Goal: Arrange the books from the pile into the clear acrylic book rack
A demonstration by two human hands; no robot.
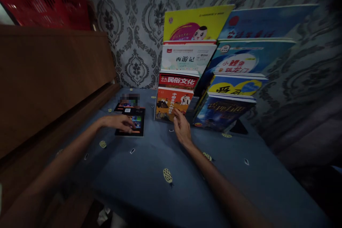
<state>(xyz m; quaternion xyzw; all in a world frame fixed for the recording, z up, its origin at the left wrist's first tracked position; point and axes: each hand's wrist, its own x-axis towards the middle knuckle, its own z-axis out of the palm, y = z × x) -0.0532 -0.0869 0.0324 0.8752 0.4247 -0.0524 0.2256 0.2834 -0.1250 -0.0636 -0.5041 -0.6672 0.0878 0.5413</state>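
My left hand (120,122) rests on a dark book (140,125) lying on the table, its fingers loosely spread over the cover. Behind that book lies another dark book (119,107), partly covered and blurred. My right hand (182,128) is open, with its fingertips against the front of an orange book (165,101). This orange book stands at the front of a stepped row, before a red book (177,81), a white book (184,57) and a tall yellow book (197,21).
To the right stands a second stepped row with a dark blue book (221,112), a blue and yellow book (237,84) and taller blue books (267,21). A wooden cabinet (53,78) borders the left, with a red basket (48,3) on top. Blue patterned cloth (149,171) covers the table.
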